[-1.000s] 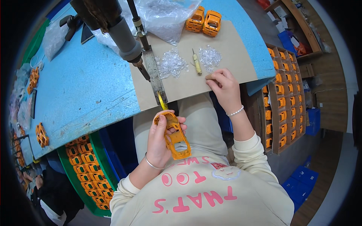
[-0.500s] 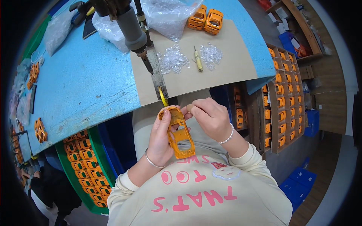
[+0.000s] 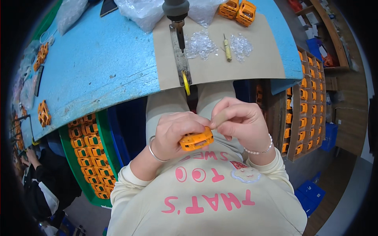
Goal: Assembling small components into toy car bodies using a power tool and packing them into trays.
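Observation:
In my left hand [image 3: 171, 133] is an orange toy car body [image 3: 197, 141], held in front of my shirt. One end of the body points toward me, and the fingers wrap over its top. My right hand [image 3: 242, 124] is pinched closed at the far right corner of the body, its fingertips at or very near the shell. A tan covering shows on one finger. Whatever sits in that pinch is too small or hidden to make out. Beyond the hands, a metal bar with a yellow tip [image 3: 186, 83] juts past the table edge.
A vertical tool head [image 3: 179, 29] hangs over the bar. Two piles of small clear plastic parts [image 3: 201, 45] flank a yellow-handled pointed tool [image 3: 227, 49] on brown paper. Orange car bodies fill a green crate [image 3: 110, 157] at left and a partitioned box [image 3: 293, 137] at right.
The car body has turned from its open inside to its outside, with an end toward me. My right hand has come down against it. The whole view has shifted.

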Motion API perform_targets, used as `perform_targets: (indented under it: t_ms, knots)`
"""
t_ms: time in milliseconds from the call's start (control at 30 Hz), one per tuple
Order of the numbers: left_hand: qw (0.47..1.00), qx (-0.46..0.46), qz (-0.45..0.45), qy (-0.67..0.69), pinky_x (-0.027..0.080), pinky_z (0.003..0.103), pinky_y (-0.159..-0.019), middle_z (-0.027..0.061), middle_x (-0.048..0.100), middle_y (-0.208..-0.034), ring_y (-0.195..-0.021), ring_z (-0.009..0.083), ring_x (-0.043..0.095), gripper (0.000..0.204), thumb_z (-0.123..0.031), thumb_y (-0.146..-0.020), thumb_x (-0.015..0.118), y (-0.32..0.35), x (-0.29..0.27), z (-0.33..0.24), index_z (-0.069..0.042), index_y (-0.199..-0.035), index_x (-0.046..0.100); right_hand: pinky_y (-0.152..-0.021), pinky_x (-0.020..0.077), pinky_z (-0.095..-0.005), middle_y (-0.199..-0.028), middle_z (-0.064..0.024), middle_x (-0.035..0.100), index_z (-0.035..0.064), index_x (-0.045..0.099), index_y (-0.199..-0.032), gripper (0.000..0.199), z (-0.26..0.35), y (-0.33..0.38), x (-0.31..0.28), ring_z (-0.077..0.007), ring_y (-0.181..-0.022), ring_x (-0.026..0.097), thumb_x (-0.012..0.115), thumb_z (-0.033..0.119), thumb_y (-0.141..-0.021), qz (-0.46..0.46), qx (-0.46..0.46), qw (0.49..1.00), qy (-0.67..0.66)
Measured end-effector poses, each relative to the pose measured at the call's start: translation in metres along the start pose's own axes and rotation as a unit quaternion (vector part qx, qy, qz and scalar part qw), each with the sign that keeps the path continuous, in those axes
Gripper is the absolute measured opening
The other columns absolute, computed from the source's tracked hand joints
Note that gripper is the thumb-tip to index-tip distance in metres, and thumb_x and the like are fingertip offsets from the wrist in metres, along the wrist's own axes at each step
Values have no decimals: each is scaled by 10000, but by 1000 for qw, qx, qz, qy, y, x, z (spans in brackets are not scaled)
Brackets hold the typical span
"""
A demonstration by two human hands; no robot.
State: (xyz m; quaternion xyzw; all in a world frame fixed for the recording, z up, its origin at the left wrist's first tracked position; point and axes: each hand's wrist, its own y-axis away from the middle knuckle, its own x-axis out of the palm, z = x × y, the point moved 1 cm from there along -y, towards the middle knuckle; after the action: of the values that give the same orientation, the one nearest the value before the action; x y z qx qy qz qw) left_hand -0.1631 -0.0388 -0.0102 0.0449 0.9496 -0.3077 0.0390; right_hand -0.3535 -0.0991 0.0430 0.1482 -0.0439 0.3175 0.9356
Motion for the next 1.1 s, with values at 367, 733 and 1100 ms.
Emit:
perform_targets:
  t_ms: [367, 733, 1100]
  knots:
    - [996, 62, 29, -54, 537, 296, -575, 89, 685, -823, -690, 239, 685, 419, -231, -710, 836, -3, -3, -4, -82, -984, 557, -694, 455, -223, -936, -30, 558, 9, 733, -915, 179, -5, -3, 0, -73, -835, 547, 717, -78, -759, 120, -30, 992, 3]
    - [965, -118, -184, 145, 552, 304, -655, 78, 671, -878, -742, 205, 665, 240, -172, -897, 666, 15, 14, -1, -82, -1104, 583, -648, 491, -234, -896, -31, 578, -20, 586, -1035, 210, -24, -32, -14, -74, -729, 553, 680, 68, -869, 179, 143, 967, -110]
    - [731, -355, -289, 506, 455, 371, -962, 71, 618, -1190, -1089, 164, 566, 446, -431, -1030, 402, -38, -23, 10, -57, -1246, 512, -555, 538, -251, -879, -87, 600, 5, 570, -901, 393, -28, -24, 37, -164, -650, 659, 462, 366, -1014, 64, 144, 942, -298]
